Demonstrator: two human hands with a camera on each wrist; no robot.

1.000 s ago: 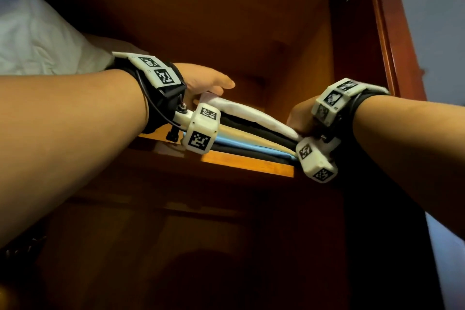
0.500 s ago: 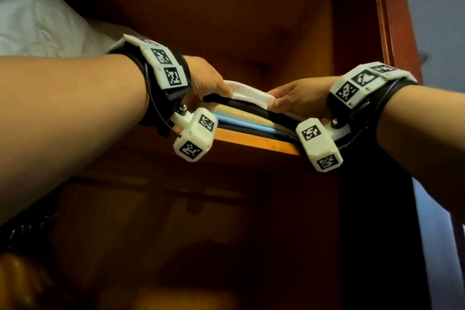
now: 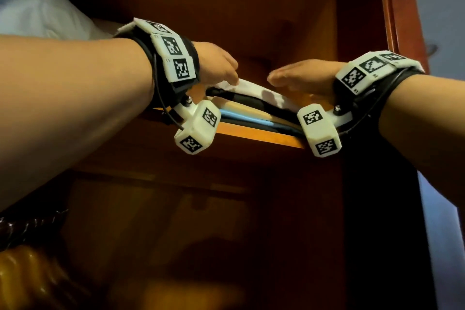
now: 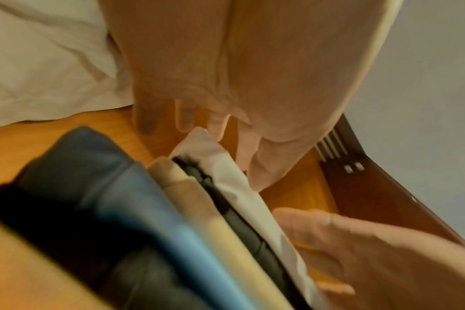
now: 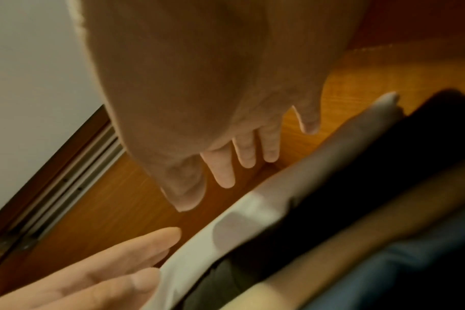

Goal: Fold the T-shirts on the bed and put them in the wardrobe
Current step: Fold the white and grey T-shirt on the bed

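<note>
A stack of folded T-shirts [image 3: 251, 118] lies on a wardrobe shelf [image 3: 254, 134], with a white T-shirt [image 3: 254, 90] on top of black, beige, blue and dark ones. My left hand [image 3: 226, 70] is at the white shirt's left end, its fingers straight and its fingertips touching the cloth. My right hand [image 3: 281, 77] lies flat, palm down, just over the shirt's right half. In the left wrist view my left hand [image 4: 199, 117] reaches over the white T-shirt [image 4: 242, 188]. The right wrist view shows my right hand [image 5: 242, 151] with spread straight fingers above the white T-shirt [image 5: 252, 220].
White bedding [image 3: 37, 12] fills the shelf's left part, close to my left forearm. The wardrobe's side panel [image 3: 357, 33] stands right of the stack, and beyond it is a wall [image 3: 440, 7]. A metal door track [image 4: 329, 144] runs along the top. Below the shelf hangs a rail [image 3: 176, 181].
My right hand has let go of the white shirt's right end and now lies flat over it. My left hand has come down onto the shirt's left end.
</note>
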